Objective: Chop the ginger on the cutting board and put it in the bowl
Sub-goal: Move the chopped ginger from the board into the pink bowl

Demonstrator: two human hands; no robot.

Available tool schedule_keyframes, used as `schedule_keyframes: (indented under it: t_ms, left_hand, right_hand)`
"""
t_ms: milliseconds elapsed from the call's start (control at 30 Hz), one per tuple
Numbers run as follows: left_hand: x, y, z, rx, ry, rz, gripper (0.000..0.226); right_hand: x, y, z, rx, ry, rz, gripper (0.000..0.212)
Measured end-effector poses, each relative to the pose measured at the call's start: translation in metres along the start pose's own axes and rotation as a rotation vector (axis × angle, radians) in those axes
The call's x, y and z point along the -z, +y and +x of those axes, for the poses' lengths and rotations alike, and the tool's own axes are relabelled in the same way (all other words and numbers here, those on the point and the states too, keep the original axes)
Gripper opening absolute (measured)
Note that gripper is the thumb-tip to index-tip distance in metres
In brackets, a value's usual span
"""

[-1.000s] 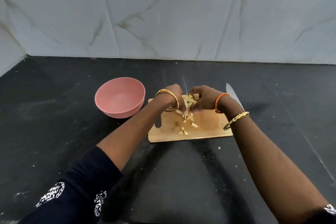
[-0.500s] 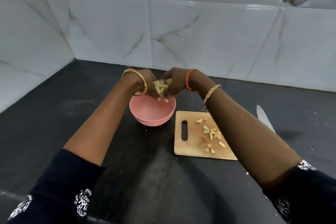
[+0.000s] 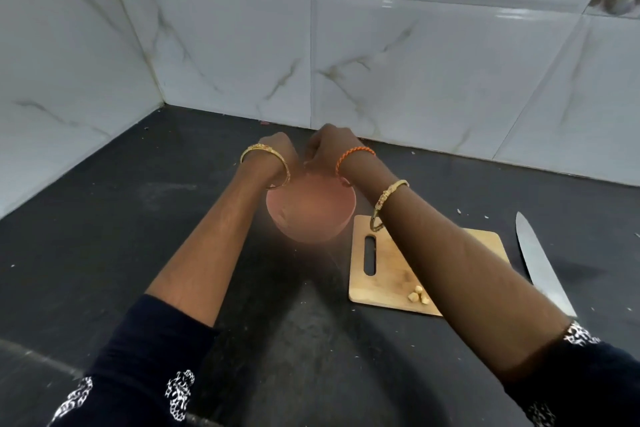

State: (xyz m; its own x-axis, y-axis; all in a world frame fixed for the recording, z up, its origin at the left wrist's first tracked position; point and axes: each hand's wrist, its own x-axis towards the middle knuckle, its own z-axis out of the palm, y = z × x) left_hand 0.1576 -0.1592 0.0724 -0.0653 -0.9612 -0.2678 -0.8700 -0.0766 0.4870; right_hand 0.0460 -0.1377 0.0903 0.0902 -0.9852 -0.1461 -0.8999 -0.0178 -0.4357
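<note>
On a black counter (image 3: 104,218) against white tiles, both hands hover over the pink bowl (image 3: 311,215); left hand (image 3: 280,149) and right hand (image 3: 329,146) show only their backs, grip unclear. A few ginger pieces (image 3: 419,296) lie on the cutting board (image 3: 384,274), the knife (image 3: 540,263) just beside it.

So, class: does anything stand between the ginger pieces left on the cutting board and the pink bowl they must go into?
Nothing on the counter does. The ginger pieces lie near the cutting board's front edge, and the bowl stands just left of the board. Only the person's right forearm passes above that stretch; the knife lies on the board's far side.
</note>
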Motion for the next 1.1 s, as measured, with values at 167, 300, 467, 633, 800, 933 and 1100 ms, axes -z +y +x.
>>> schedule_keyframes:
  t_ms: [167, 300, 467, 633, 800, 933, 1100]
  left_hand:
    - [-0.015, -0.007, -0.004, 0.007, -0.036, 0.008, 0.033]
    - [-0.02, -0.002, -0.011, -0.009, -0.038, -0.019, 0.031]
    - [-0.04, 0.005, -0.027, -0.08, 0.052, -0.112, 0.033]
    - [-0.086, 0.036, -0.063, -0.373, 0.059, -0.333, 0.018]
    - [-0.164, 0.062, -0.077, -0.269, 0.208, -0.516, 0.034]
    - [-0.197, 0.056, -0.084, -0.115, 0.224, -0.755, 0.033]
    - [-0.214, 0.039, -0.085, -0.249, 0.357, -0.856, 0.026]
  right_hand:
    - [-0.022, 0.026, 0.0, -0.044, -0.091, 0.0, 0.026]
    - [-0.021, 0.035, -0.003, -0.005, 0.03, 0.165, 0.014]
    - [-0.01, 0.066, -0.018, -0.068, 0.12, 0.394, 0.02]
    - [-0.003, 0.142, -0.06, -0.112, 0.167, 0.428, 0.035]
    - [-0.048, 0.167, -0.074, -0.155, 0.095, 0.155, 0.027]
    - [-0.066, 0.165, -0.095, 0.005, 0.169, 0.111, 0.021]
    - [-0.072, 0.182, -0.134, 0.061, 0.174, 0.152, 0.022]
